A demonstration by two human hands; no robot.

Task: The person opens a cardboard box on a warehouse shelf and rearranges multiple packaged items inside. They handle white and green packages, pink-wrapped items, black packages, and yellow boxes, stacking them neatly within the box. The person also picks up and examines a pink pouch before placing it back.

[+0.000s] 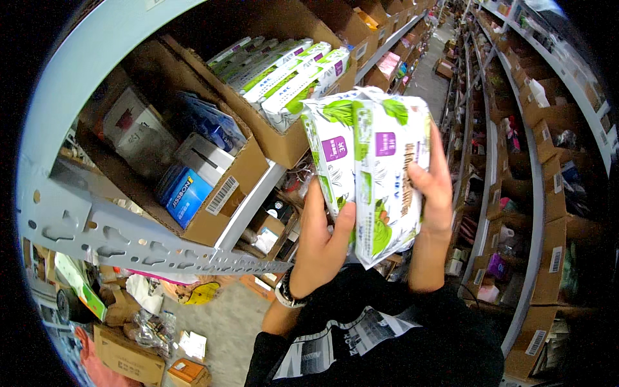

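While both hands hold two white-green packs (371, 164) up beside the shelf box (284, 138), picking seems done. Left hand (322, 242) and right hand (432, 187) have fingers clamped on them; next they probably need a firm carry.

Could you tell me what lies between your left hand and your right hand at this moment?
Two white-and-green soft packs, gripped between left hand and right hand, in the head view.

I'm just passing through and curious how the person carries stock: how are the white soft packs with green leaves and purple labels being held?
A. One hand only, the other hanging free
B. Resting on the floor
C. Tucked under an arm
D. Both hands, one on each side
D: the left hand presses the left side of the white soft packs with green leaves and purple labels, and the right hand wraps the right side, in front of the brown cardboard box of similar packs.
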